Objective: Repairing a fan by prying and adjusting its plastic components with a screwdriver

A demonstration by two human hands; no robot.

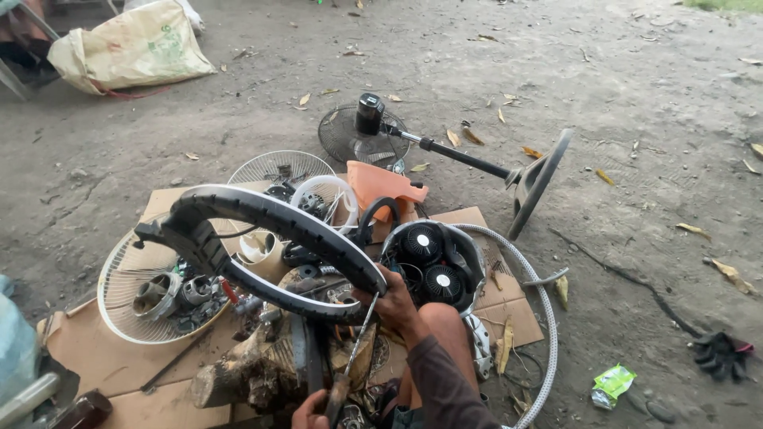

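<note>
On a sheet of cardboard [477,310] strewn with fan grilles and motor parts, a person's right hand [395,306] grips the rim of a black ring-shaped fan housing [270,218], holding it tilted above the pile. The left hand [311,411], low in view, clasps a screwdriver [355,345] whose tip points up at the housing's rim.

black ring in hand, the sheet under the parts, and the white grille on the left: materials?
Black ring: looks like moulded plastic, matte, with ribbed edges; could be rubber-coated.
Sheet: brown corrugated cardboard, judging by its creases and flap edges.
White grille: thin radial wires, probably white-coated metal wire, though plastic can't be ruled out.
</note>
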